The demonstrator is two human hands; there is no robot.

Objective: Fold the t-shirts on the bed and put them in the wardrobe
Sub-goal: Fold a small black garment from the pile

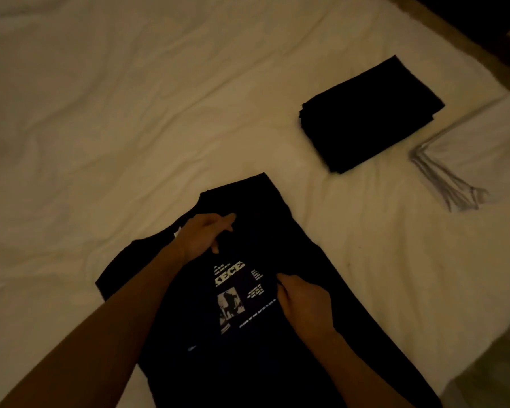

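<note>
Left hand: fingers lie loosely on the black t-shirt near its collar, seemingly pinching a fold, though the dim light hides the grip.
Right hand: fingers curled, pinching fabric beside the white print.
Black t-shirt: spread on the bed, partly folded.
Folded pile: dark, further right, well apart.

Dim, warm yellowish light washes the white bedsheet, brightest beyond the black t-shirt. Black cloth swallows all detail. Everything looks soft and grainy, with the frame's corners dark and bent.
</note>
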